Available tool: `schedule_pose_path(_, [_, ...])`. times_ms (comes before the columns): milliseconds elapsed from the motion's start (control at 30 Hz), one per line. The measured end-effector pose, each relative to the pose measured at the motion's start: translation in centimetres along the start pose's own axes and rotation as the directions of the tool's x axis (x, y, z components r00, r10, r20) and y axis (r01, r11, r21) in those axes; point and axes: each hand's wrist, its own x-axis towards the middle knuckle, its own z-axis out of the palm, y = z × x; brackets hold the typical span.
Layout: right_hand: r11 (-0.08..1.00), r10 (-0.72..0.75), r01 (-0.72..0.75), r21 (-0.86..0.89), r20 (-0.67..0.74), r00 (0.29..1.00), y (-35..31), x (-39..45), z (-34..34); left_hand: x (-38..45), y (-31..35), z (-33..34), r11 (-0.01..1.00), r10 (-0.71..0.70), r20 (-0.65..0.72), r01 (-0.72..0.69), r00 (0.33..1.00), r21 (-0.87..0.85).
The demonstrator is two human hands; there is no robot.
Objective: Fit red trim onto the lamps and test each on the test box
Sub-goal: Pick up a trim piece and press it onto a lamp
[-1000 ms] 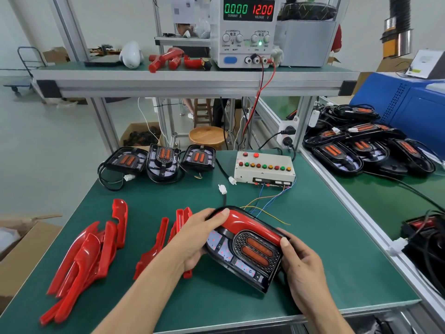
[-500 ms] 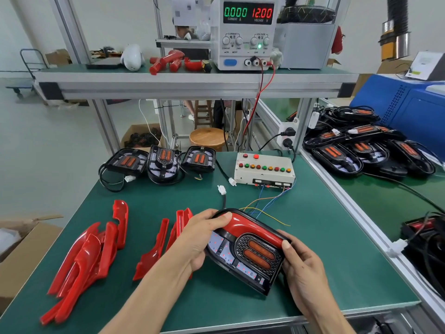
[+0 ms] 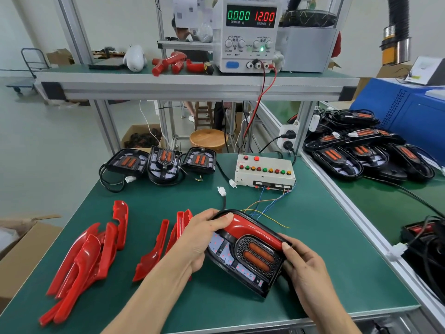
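The lamp (image 3: 245, 254) sits tilted at the near middle of the green bench (image 3: 337, 249), held between both hands, with a red trim (image 3: 250, 231) laid along its far upper edge. The left hand (image 3: 204, 239) grips the lamp's left end, thumb pressing on the trim's curved tip; the right hand (image 3: 301, 263) grips the right edge, thumb on the trim's other end. The housing looks like a stiff, fairly light plastic shell, and the glossy trim is probably slippery and liable to scuff or snap at its clips, so holding by the black rim and pressing evenly along the trim seems wisest. Its cable runs away to a white connector (image 3: 221, 190) lying unplugged just short of the test box (image 3: 265, 173). Spare trims (image 3: 86, 256) lie at the near left; three untrimmed lamps (image 3: 163, 162) wait at the far left.
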Motion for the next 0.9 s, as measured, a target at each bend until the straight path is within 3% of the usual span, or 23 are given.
schedule_pose_path(100, [0.859,-0.248,0.193,-0.474,-0.055,0.967,-2.2,0.1,0.5,-0.2,0.1,0.0,0.998,0.051,0.02,-0.052,0.998,0.042])
schedule_pose_path(167, [0.704,-0.347,0.301,-0.644,0.059,0.936,-4.0,0.3,1.7,-0.4,0.3,0.2,0.992,0.088,0.027,-0.09,0.996,0.085])
schedule_pose_path(233, [0.541,-0.297,0.371,-0.755,0.241,0.924,-5.5,1.1,3.5,-0.5,0.5,0.6,0.987,0.117,0.055,-0.122,0.992,0.101])
schedule_pose_path(300, [0.465,-0.169,0.402,-0.789,0.367,0.915,-6.7,2.1,5.2,-0.7,0.5,1.0,0.978,0.152,0.082,-0.162,0.985,0.131])
schedule_pose_path(400, [0.537,-0.075,0.373,-0.756,0.398,0.914,-7.3,3.1,6.5,-0.9,0.3,1.1,0.972,0.176,0.083,-0.187,0.981,0.145])
schedule_pose_path(533, [0.66,-0.121,0.353,-0.663,0.37,0.921,-6.6,3.4,6.5,-1.2,0.1,0.7,0.996,0.086,0.106,-0.082,0.991,-0.045])
schedule_pose_path(633, [0.776,-0.093,0.276,-0.568,0.33,0.939,-6.2,3.2,6.5,-1.3,-0.4,0.9,0.991,0.133,0.02,-0.133,0.991,-0.028])
schedule_pose_path(900, [0.83,0.005,0.152,-0.536,0.28,0.96,-6.9,3.2,6.7,-1.2,-0.3,1.7,0.982,0.17,0.003,-0.169,0.985,-0.083])
